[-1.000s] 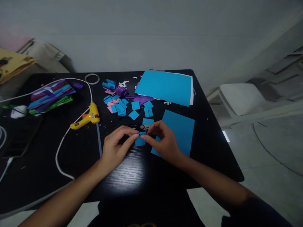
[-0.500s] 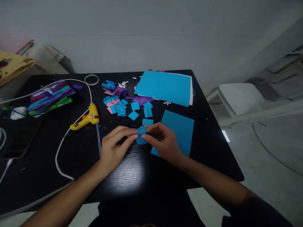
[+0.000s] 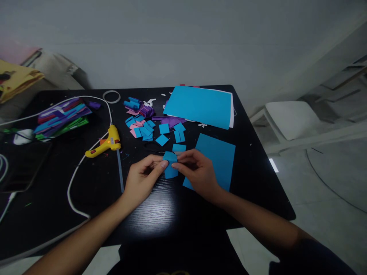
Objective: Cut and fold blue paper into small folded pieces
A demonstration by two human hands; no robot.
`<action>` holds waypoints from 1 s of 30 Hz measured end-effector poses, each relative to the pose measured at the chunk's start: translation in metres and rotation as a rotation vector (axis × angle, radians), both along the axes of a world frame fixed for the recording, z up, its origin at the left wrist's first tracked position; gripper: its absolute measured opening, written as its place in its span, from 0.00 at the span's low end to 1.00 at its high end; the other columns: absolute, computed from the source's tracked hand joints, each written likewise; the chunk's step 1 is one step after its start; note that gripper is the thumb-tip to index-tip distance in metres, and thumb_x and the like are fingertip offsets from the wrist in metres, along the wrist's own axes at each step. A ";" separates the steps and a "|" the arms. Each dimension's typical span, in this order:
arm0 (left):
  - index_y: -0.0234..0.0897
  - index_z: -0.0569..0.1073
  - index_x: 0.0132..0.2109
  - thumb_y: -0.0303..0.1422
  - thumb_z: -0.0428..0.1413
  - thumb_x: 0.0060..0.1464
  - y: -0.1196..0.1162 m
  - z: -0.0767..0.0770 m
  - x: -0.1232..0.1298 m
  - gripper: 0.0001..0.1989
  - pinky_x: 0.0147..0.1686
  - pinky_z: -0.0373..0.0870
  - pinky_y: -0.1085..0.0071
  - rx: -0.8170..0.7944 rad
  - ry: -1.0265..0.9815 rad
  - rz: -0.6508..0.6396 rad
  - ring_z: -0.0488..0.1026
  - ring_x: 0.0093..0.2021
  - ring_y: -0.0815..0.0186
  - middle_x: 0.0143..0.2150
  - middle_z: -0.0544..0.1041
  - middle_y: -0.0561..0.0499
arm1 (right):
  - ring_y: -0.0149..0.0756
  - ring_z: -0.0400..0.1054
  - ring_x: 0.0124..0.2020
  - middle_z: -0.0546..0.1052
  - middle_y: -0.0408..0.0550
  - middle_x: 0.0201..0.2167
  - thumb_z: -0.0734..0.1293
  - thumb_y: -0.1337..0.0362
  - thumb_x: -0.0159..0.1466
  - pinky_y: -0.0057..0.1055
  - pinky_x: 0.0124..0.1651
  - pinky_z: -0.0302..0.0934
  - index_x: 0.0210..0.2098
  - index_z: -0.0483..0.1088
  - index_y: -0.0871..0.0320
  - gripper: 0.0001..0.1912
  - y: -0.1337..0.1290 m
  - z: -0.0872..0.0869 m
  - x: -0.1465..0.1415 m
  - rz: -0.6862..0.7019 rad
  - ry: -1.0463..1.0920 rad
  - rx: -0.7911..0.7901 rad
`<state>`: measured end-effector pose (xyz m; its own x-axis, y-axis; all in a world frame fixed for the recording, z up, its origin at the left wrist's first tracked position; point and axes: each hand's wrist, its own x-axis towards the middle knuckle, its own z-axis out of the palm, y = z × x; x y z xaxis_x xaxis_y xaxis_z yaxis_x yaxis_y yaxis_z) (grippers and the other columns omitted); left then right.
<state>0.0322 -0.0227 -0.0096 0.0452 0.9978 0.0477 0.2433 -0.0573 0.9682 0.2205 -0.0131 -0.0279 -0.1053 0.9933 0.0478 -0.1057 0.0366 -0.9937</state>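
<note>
A small creased piece of blue paper (image 3: 171,172) is held upright between both hands above the black table. My left hand (image 3: 145,173) pinches its left edge between thumb and fingers. On the opposite edge, the thumb and fingertips of my right hand (image 3: 197,170) grip the same piece. Just beyond lie loose blue squares (image 3: 162,140), some with fold lines. A large blue sheet (image 3: 219,156) lies flat beside and partly under my right hand. Pink and blue pieces (image 3: 140,128) form a pile farther back.
A yellow glue gun (image 3: 110,143) with a white cord lies left of my left hand. Coloured paper strips (image 3: 63,116) are bundled at the back left. A stack of blue and white sheets (image 3: 200,105) is at the back. A white stool (image 3: 291,118) stands right of the table (image 3: 258,198).
The blue piece has opened out and shows more of its surface, above and below the fingers. My left fingers have curled in and drawn slightly back; my right hand has barely moved.
</note>
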 end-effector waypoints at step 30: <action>0.38 0.85 0.39 0.37 0.70 0.55 0.001 0.000 0.004 0.08 0.33 0.79 0.72 -0.090 -0.202 0.015 0.81 0.30 0.65 0.30 0.85 0.51 | 0.37 0.82 0.39 0.85 0.43 0.36 0.78 0.60 0.63 0.34 0.44 0.79 0.39 0.80 0.51 0.06 0.000 0.004 0.001 0.016 0.005 0.090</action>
<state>0.0363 -0.0213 -0.0098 0.0288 0.9990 -0.0346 0.0441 0.0333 0.9985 0.2215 -0.0132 -0.0241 -0.1203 0.9832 0.1371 -0.1123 0.1237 -0.9859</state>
